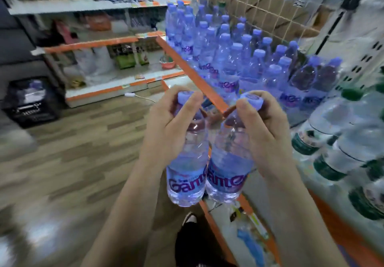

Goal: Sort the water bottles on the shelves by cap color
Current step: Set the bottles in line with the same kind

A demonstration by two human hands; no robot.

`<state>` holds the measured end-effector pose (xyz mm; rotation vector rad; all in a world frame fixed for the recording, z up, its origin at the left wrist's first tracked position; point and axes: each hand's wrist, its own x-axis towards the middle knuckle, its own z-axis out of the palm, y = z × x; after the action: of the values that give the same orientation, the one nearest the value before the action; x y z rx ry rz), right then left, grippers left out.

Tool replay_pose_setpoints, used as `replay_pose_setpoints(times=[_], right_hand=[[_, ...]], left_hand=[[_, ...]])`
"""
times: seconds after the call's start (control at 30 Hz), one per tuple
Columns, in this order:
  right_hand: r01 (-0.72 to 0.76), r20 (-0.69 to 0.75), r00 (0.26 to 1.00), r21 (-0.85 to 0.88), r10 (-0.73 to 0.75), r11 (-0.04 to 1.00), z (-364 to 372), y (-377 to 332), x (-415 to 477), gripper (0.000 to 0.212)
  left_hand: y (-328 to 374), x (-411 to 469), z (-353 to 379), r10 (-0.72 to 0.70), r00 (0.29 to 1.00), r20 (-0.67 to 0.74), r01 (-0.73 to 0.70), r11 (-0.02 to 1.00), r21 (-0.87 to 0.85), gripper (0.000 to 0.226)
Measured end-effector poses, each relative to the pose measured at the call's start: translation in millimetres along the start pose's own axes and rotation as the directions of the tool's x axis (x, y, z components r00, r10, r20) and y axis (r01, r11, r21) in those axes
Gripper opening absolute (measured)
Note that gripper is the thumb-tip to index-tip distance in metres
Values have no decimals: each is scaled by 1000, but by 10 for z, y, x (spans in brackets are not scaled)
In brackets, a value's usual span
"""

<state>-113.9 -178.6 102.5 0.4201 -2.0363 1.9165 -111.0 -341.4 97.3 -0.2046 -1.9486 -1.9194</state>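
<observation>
My left hand gripped the first bottle by the neck, with my fingers curled round it just under its blue cap. My right hand held the second bottle the same way, thumb and fingers wrapped round the neck below that bottle's cap, which was blue too. Both bottles hung upright side by side in front of me. Their labelled bodies touched, and they were above the wooden floor, just beside the orange shelf edge.

Past my hands, the blue-capped bottles stood on that shelf in close rows running away from me. Nearer, on my right, were the green-capped bottles, clear with dark green labels. They sat next to the blue ones, but the blur hid how they were arranged.

Below the bottles I held, my shoe showed on the floor. A black crate sat on the floor far to my left, near another set of shelves across the aisle.
</observation>
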Motion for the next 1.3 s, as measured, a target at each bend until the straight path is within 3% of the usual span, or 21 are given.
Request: replay_pose_setpoints(times=[0.13, 0.4, 0.67, 0.87, 1.07, 1.3], right_hand=[[-3, 60, 998, 30, 2, 1000, 413, 357, 551, 10], [8, 76, 997, 1, -8, 1000, 1133, 840, 1825, 20], [-39, 131, 991, -4, 39, 999, 1822, 1379, 2644, 23], [-29, 72, 997, -45, 33, 999, 2618, 1805, 3385, 27], [-17, -61, 998, -139, 8, 990, 3371, 2070, 4066, 16], [-53, -242, 970, -213, 0, 976, 3547, 2229, 4713, 21]], left_hand=[[-284, 553, -276, -45, 998, -41, 45, 999, 0, 27], [-743, 1809, -685, -73, 993, -91, 87, 982, 166, 28], [-1300, 2727, -1173, -120, 986, -117, 128, 990, 65, 25], [-1781, 3744, -1756, -88, 995, -43, 90, 995, 36, 23], [-2055, 4753, -2265, -71, 990, 124, 67, 997, 36, 23], [-2452, 5668, -2259, -69, 948, 312, 91, 994, -58, 19]])
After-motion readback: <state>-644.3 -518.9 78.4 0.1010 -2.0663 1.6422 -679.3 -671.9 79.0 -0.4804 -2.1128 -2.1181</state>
